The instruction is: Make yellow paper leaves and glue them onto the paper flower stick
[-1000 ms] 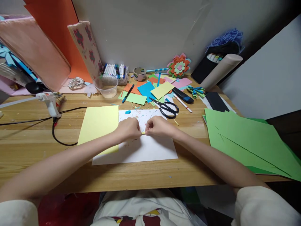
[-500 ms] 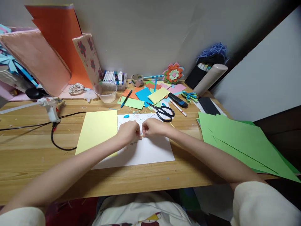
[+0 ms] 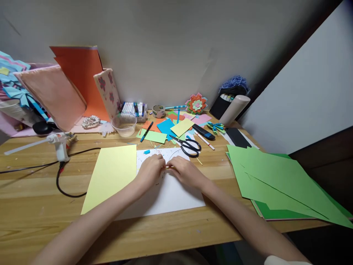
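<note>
My left hand [image 3: 151,170] and my right hand [image 3: 185,171] meet fingertip to fingertip above a white sheet of paper [image 3: 176,197]. Both are closed in a pinch. Something tiny shows between the fingertips, too small and too covered to name. Under the left forearm and beside the white sheet lies a yellow sheet [image 3: 111,171]. Just beyond my right hand rest black-handled scissors [image 3: 190,148], blades pointing away to the left. A small blue paper scrap [image 3: 147,151] sits on the white sheet near its far edge.
At left stands a white glue gun [image 3: 61,147] with its black cord. Behind are a clear plastic bowl [image 3: 124,127], a box of markers [image 3: 134,110], coloured paper pieces [image 3: 165,128], a box cutter [image 3: 203,132] and a paper flower [image 3: 196,104]. Green sheets [image 3: 275,176] overhang the right edge.
The view has tilted upward, so the desk appears lower. My right hand's fingers now reach further over toward the left hand, and both hands stay together over the white sheet.
</note>
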The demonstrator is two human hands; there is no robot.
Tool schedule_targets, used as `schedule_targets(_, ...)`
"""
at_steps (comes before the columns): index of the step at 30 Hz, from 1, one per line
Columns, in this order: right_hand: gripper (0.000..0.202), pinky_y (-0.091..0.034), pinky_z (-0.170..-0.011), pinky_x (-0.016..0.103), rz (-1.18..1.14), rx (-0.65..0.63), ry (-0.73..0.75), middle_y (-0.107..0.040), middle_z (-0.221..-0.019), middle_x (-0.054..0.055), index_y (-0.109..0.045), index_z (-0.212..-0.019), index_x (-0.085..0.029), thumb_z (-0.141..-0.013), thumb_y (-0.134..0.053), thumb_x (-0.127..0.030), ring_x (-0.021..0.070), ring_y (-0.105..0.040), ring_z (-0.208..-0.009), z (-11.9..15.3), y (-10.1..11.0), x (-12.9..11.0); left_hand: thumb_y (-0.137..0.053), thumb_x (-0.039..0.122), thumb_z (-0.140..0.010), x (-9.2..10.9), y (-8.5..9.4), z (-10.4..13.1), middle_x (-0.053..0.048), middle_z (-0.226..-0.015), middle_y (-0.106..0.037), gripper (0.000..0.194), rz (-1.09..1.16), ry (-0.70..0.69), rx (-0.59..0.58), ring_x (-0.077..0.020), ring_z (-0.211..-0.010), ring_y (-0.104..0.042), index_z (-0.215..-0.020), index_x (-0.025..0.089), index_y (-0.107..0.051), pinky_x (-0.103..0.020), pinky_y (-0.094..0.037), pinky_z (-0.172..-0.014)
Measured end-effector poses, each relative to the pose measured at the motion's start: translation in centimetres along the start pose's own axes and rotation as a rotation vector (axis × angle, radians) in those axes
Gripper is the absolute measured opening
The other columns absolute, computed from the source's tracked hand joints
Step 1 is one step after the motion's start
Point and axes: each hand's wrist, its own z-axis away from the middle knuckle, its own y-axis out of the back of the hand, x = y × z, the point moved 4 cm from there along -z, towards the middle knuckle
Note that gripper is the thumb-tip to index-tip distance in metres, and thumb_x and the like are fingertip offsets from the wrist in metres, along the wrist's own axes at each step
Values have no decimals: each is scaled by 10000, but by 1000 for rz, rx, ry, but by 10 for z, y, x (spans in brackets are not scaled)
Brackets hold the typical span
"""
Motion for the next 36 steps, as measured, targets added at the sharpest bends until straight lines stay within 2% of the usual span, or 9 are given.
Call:
schedule_targets(3, 143, -432, -778, 369, 88, 212, 10, -595, -925, 88, -546, -980, -188, -849, -487, -185, 218, -525, -906, 0, 17, 0, -448, 81, -786, 1, 13, -3, -44, -721, -625, 165, -53, 11, 132, -179, -680, -563, -767, 164, -590, -274, -384, -570)
schedule_targets(6, 313, -371, -916, 456, 117, 649, -98, -526, -1091, 125, -489, -1117, -206, -810, -544, -184, 260, -456, -1070, 10, 44, 1, -424, 141, -830, 2, 30, -11, -40, -734, -643, 169, -8, 77, 311, -177, -679, -580, -795, 176, -586, -275, -390, -563)
schedule_targets(9, 326, -399, -907, 440, -140, 925, -273, -501, -1062, 114, -469, -1089, -218, -784, -584, -223, 242, -484, -1024, 19, 53, 10, -451, 245, -839, -1, 42, -26, -35, -792, -668, 162, 278, 218, 468, -161, -731, -604, -805, 184, -598, -270, -430, -623)
schedule_targets(13, 254, -476, -782, 347, -741, 629, -462, -538, -1012, 82, -493, -1004, -203, -802, -552, -346, 187, -550, -892, 6, 28, 28, -548, 345, -770, 5, 30, -55, -67, -790, -680, 214, 917, 362, 380, -164, -754, -625, -761, 146, -628, -273, -472, -696)
schedule_targets(16, 258, -469, -755, 318, -1035, 496, -485, -568, -920, 64, -539, -920, -173, -807, -529, -404, 172, -554, -853, -3, 17, 34, -607, 367, -711, 16, 16, -66, -86, -768, -674, 247, 1193, 421, 337, -183, -749, -624, -729, 122, -635, -285, -472, -702)
schedule_targets(21, 242, -427, -655, 238, -1329, 486, -468, -551, -759, 18, -581, -785, -157, -790, -569, -398, 121, -522, -727, -2, 20, 38, -638, 359, -685, 26, 6, -65, -53, -719, -642, 230, 1281, 396, 317, -167, -712, -595, -699, 131, -613, -274, -447, -679)
schedule_targets(25, 213, -372, -580, 192, -1460, 437, -480, -517, -664, -6, -585, -727, -145, -768, -618, -352, 79, -455, -617, 1, 22, 41, -651, 378, -686, 19, 4, -67, -44, -725, -623, 253, 1381, 398, 93, -155, -747, -568, -707, 127, -622, -274, -426, -732)
schedule_targets(31, 184, -345, -544, 173, -1780, 317, -442, -459, -597, -23, -597, -779, -129, -763, -637, -308, 59, -391, -550, 0, 17, 45, -658, 363, -706, 14, 3, -71, -63, -930, -639, 306, 1561, 193, -222, -164, -879, -560, -936, 160, -649, -290, -396, -832)
schedule_targets(36, 176, -291, -474, 149, -1983, 159, -484, -426, -615, -24, -584, -850, -120, -778, -622, -277, 47, -360, -525, 2, 11, 43, -663, 372, -699, 12, -2, -71, -68, -889, -655, 309, 1525, 150, -193, -173, -841, -566, -913, 149, -664, -291, -405, -786)
